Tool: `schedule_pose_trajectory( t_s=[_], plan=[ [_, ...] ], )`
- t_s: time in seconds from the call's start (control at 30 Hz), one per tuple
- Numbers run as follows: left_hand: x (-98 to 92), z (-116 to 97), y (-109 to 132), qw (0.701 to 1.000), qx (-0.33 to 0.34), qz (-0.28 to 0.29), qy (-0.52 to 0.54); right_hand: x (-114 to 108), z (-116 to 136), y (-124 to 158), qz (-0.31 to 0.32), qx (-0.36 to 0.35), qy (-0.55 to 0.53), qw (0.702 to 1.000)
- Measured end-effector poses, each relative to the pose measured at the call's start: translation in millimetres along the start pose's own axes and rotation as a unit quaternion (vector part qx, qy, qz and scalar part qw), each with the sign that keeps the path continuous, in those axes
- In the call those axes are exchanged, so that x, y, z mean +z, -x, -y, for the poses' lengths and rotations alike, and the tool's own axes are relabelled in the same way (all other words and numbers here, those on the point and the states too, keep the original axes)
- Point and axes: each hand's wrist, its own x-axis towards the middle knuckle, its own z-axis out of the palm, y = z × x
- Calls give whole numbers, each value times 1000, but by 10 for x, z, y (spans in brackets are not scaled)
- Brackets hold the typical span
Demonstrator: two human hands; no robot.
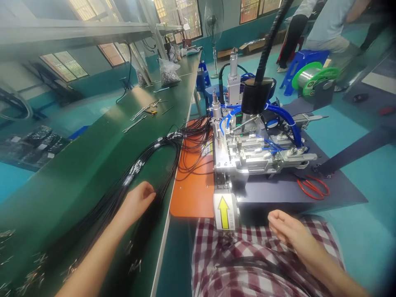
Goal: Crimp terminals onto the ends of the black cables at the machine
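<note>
My left hand (138, 203) is over the green table, its thumb and fingers pinched together beside a long bundle of thin black cables (168, 177). Whatever is between those fingertips is too small or hidden to make out. The bundle bends in a loop, with bare metallic ends at the near left and its far part lying on an orange plate (194, 194). My right hand (286, 227) hovers above my lap, right of the machine's arrow label (224, 211); its fingers are curled closed and nothing shows in them.
A metal machine (247, 152) with blue air tubes stands on a dark base. Red-handled scissors (314, 187) lie on its right. Tweezers-like tools (140, 115) and a bag of small metal parts (169, 74) rest farther along the table. A green wire spool (312, 80) and a person (328, 24) are behind.
</note>
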Motion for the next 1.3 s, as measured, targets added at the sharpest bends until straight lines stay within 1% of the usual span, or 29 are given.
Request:
schedule_pose_trajectory(
  t_s=[0.13, 0.2, 0.27, 0.33, 0.47, 0.57, 0.63, 0.73, 0.8, 0.87, 0.9, 0.97, 1.0, 1.03, 1.07, 1.1, 1.13, 1.17, 1.2, 1.23, 1.3],
  plan=[
    [-54, -81, -22, 999, 23, 36, 26, -8, 134, 24, -8, -16, 0, 1000],
    [-47, -123, -31, 998, 28, 57, 29, -4, 196, 32, -11, -23, 4, 1000],
    [-15, -167, -39, 997, 27, 64, 22, -1, 230, 31, -12, -27, 10, 1000],
    [44, -215, -47, 998, 20, 51, 1, 1, 230, 19, -11, -30, 12, 999],
    [201, -302, -82, 999, 7, -13, -50, 13, 191, -11, -1, -32, 12, 999],
    [264, -324, -137, 998, -3, -18, -55, 28, 197, -19, 2, -25, 13, 1000],
    [239, -325, -168, 999, -12, -13, -46, 29, 214, -23, 3, -21, 13, 1000],
    [111, -365, -172, 1000, -17, -18, -9, 16, 237, -27, 2, -25, 14, 1000],
    [8, -444, -157, 999, -8, 3, 40, 17, 257, -19, 7, -32, 19, 999],
    [-59, -560, -146, 994, 12, 45, 102, 56, 293, 4, 16, -50, 29, 998],
    [-67, -624, -147, 986, 23, 71, 147, 94, 319, 21, 23, -67, 36, 997],
    [-19, -746, -159, 961, 41, 123, 245, 208, 385, 56, 43, -117, 49, 991],
    [34, -799, -167, 948, 48, 144, 280, 277, 423, 70, 64, -143, 57, 986],
    [102, -847, -173, 941, 56, 153, 296, 348, 461, 79, 85, -169, 57, 980],
    [178, -888, -174, 945, 72, 146, 283, 415, 496, 83, 111, -182, 58, 975],
    [254, -927, -168, 959, 96, 124, 238, 473, 527, 82, 125, -201, 53, 970],
    [323, -963, -155, 971, 131, 93, 175, 519, 552, 79, 129, -217, 49, 966],
    [380, -997, -134, 978, 173, 57, 105, 550, 569, 77, 130, -227, 47, 964],
    [422, -1029, -109, 974, 219, 27, 39, 567, 580, 77, 129, -236, 47, 962],
    [448, -1057, -85, 964, 265, 12, -17, 571, 583, 82, 129, -242, 51, 960],
    [467, -1087, -61, 940, 331, 19, -81, 551, 578, 109, 124, -249, 75, 957]
  ],
)
